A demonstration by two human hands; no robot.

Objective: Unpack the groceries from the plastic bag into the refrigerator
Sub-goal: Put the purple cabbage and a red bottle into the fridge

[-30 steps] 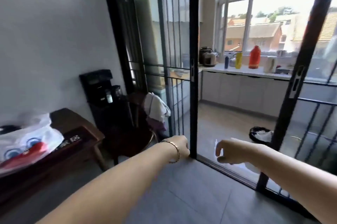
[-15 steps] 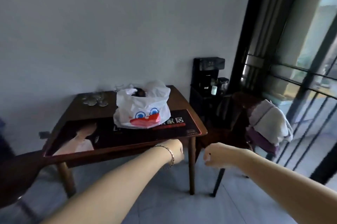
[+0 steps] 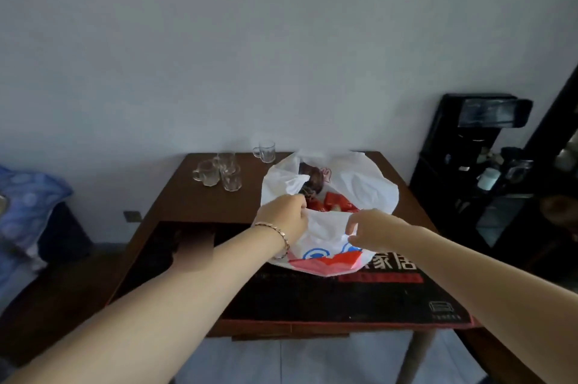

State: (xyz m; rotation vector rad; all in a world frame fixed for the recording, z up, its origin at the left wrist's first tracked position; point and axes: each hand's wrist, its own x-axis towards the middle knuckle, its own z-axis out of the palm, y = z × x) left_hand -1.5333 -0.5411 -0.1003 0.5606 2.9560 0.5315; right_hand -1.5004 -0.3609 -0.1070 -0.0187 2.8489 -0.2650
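A white plastic bag with a blue and red cartoon print stands on the wooden table. Its mouth gapes and shows red packets and a dark item inside. My left hand, with a bracelet on the wrist, grips the bag's near-left rim. My right hand pinches the near rim in the middle, thumb and fingers on the plastic. The refrigerator is out of view.
Several clear glass mugs stand at the table's back left. A black mat with printed characters covers the table's front. A black water dispenser stands to the right, blue bedding to the left.
My view swung from the glass doors to the table and closed in on it. Both hands went from hanging free in front of me to gripping the bag's rim.
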